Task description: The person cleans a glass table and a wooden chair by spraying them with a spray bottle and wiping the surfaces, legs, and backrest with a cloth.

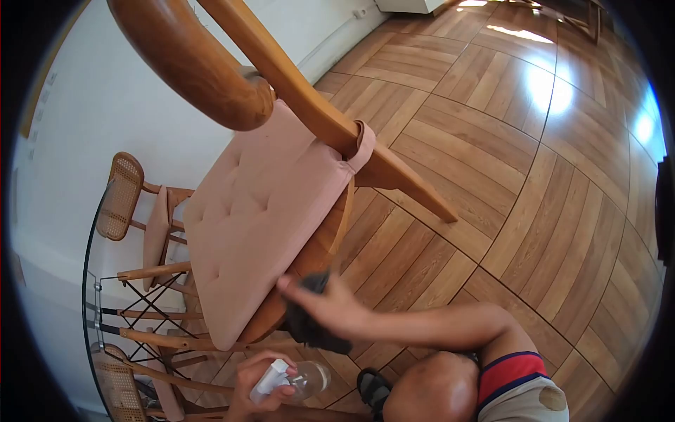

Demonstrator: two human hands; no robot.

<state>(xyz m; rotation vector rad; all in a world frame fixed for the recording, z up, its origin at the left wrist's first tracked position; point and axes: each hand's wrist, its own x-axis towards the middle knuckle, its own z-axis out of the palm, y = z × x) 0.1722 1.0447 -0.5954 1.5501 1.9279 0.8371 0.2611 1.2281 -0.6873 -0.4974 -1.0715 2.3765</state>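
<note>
Right hand (332,307) grips a dark cloth (315,332), bunched under palm and fingers and pressed to the rounded wooden seat edge of a tipped chair (320,246). The fingertips point left and reach the lower rim of the pink cushion (246,218); the loose cloth hangs below the hand. The chair's seat faces the camera at a steep tilt, and its long axis runs from the curved backrest at top left down to the seat edge at the hand, so the wood being touched lies directly under and just left of the right hand. The cushion is tied to the back rail and covers most of the seat, leaving only the rim bare. Left hand (247,385) is lower, near the bottom edge, closed around a spray bottle (301,380) (white trigger head in the fist, clear body sticking out to the right, lying roughly sideways). It's below the cloth and apart from it; the right hand is the nearer one to the chair. Bottle looks see-through, and I cannot tell the liquid level. Bare knee (439,387) at bottom, forearm crossing above it. Parquet floor (534,183) to the right, white wall (105,105) to the left, glass desk (89,281) at left with cane-back chairs (121,195) tucked beneath.
</note>
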